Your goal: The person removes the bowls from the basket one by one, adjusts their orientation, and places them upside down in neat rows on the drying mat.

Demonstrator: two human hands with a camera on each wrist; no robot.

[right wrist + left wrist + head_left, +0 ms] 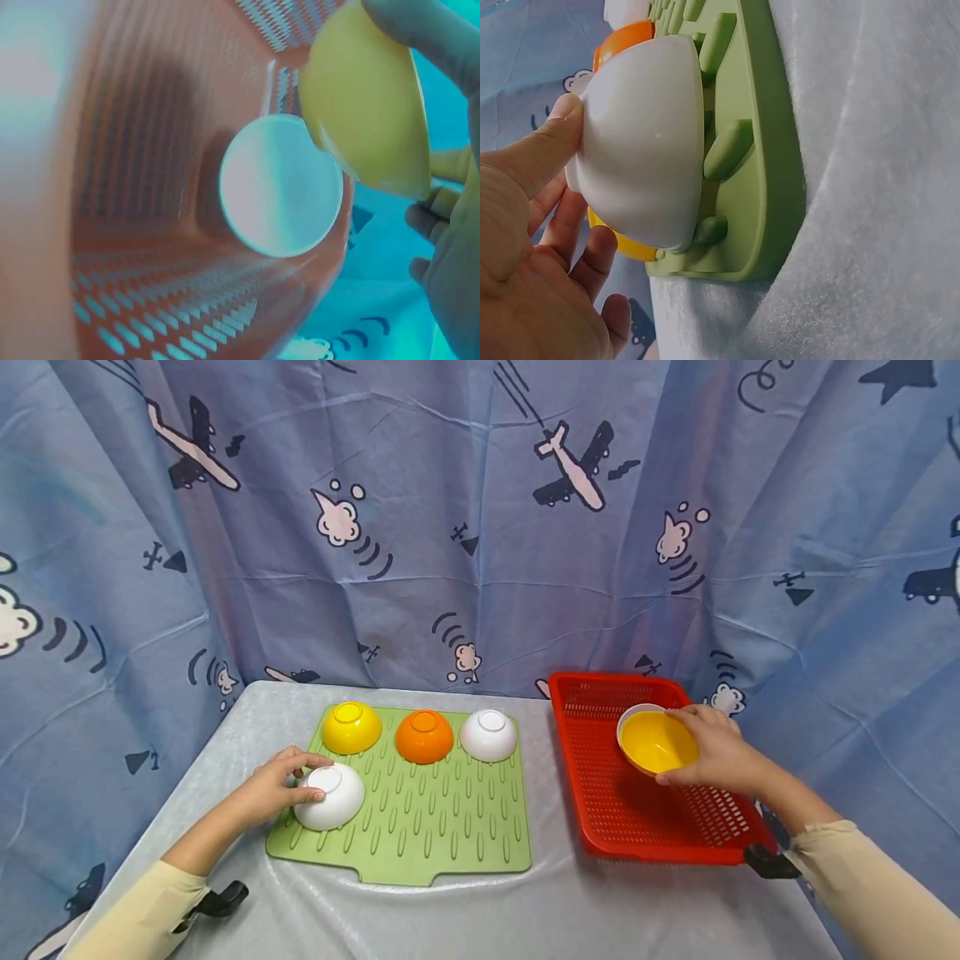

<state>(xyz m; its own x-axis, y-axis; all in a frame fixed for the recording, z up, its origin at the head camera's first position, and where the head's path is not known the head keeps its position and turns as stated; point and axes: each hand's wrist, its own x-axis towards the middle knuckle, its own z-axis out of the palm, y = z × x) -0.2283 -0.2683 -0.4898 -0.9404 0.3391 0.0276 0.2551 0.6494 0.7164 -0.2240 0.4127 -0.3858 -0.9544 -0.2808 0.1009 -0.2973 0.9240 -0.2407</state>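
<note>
Sleeves [877,885] reach in over the near edge of the desk [487,914], pale, with dark fittings at the wrists. Near the left edge of the green mat [480,857], the left hand [272,789] pinches an upside-down white bowl [339,803] at its foot, thumb on one side and fingers on the other. That raised ring probably gives the easiest hold; whether the rim is off the mat's ridges, I cannot tell.

On the desk's right side, the right hand [716,753] clamps a yellow bowl [651,745] by its rim, thumb on the near side, fingers on the far side. It is tilted over the red basket [637,850], its inside facing up; the rim hold likely keeps the fingers clear of the basket walls. Below it, toward the basket's far edge, a second white bowl [277,195] sits mouth up, largely hidden from the head view. Contact between these two is unclear.

Along the mat's far edge, left to right, stand a smaller-looking yellow one [351,737], an orange bowl [424,745] and a third white bowl [489,743], all upside down. A blue curtain [420,568] closes off the back.
</note>
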